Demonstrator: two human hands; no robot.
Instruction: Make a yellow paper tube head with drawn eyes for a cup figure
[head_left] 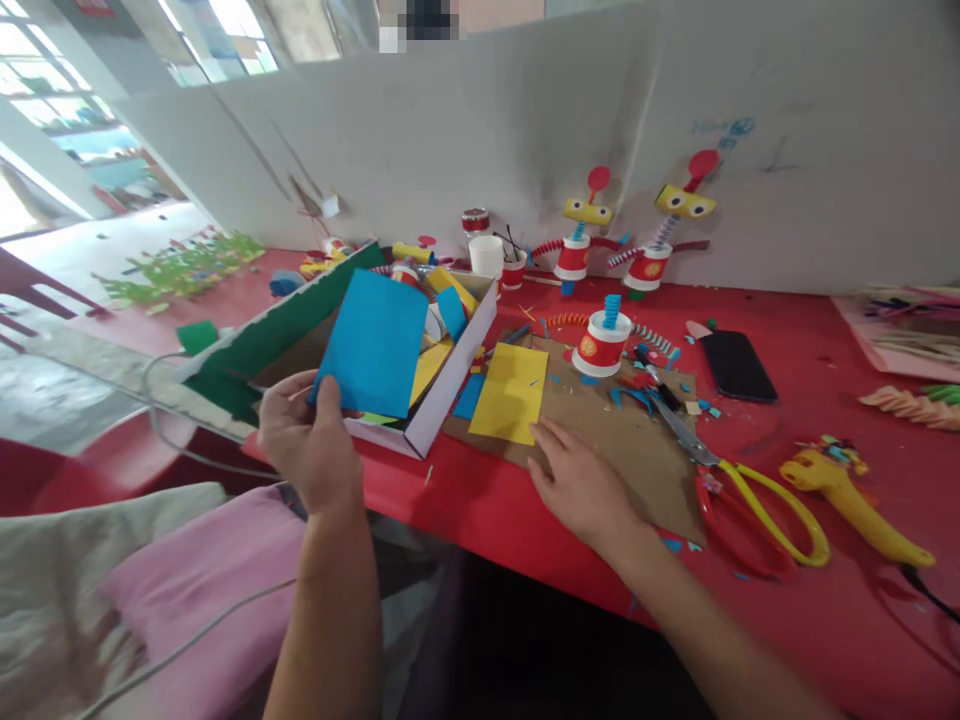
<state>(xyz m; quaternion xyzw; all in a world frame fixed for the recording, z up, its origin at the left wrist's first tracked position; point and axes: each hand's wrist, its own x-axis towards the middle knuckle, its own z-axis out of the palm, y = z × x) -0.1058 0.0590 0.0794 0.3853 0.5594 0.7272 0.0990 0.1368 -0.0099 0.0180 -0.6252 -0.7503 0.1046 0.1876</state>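
Note:
Pinched between the thumb and fingers of my left hand (311, 430) is a sheet of blue card (379, 340), raised over the near side of an open box (450, 390). Inside the box lie yellow and blue paper pieces and cup parts. My right hand (577, 480) rests with fingers spread at the lower right corner of a yellow card (514, 390), which lies on a brown cardboard mat (645, 460). A smaller blue piece (469, 397) shows beside the yellow card. Behind the mat's middle stands a red and white paper cup (601, 345) with a blue folded-paper spring on top.
Scissors (739, 480) with red and yellow handles, a yellow glue gun (855, 500) and a black phone (739, 365) lie to the right on the red table (885, 620). Two finished cup figures (574, 255) stand against the white partition (525, 130). Paper scraps are scattered about.

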